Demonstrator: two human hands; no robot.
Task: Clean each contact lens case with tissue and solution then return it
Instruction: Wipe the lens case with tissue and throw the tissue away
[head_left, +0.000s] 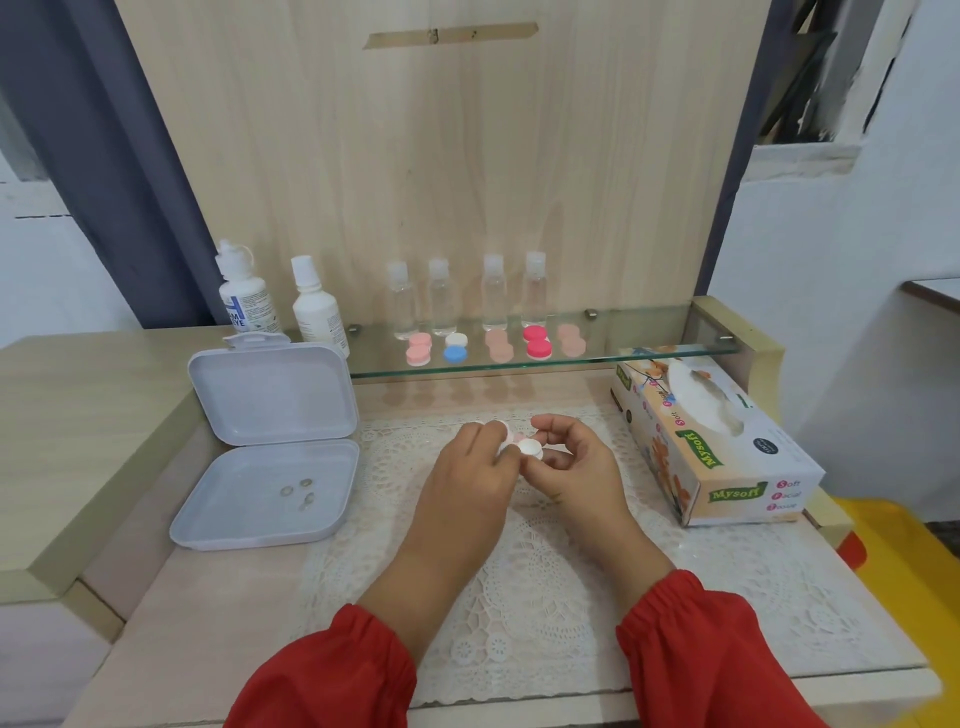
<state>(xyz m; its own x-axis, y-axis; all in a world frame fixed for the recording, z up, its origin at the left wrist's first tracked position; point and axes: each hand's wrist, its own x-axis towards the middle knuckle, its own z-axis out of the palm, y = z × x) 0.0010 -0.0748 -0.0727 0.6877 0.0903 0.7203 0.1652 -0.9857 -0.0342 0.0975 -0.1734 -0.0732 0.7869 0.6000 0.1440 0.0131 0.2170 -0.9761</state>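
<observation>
Both in red sleeves (332, 670), left hand (467, 467) and right hand (571, 467), fingers curled, pinching one white-capped contact lens case (527, 448) above the bench's (208, 597) middle. Reads "Mysoft" on tissue box (727, 457) toward right edge.

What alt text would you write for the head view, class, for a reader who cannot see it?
Two hands, left hand and right hand, hold a white-capped contact lens case above a lace mat. Behind, a glass shelf carries five more cases and four clear bottles; an open plastic box lies left, a tissue box right.
</observation>
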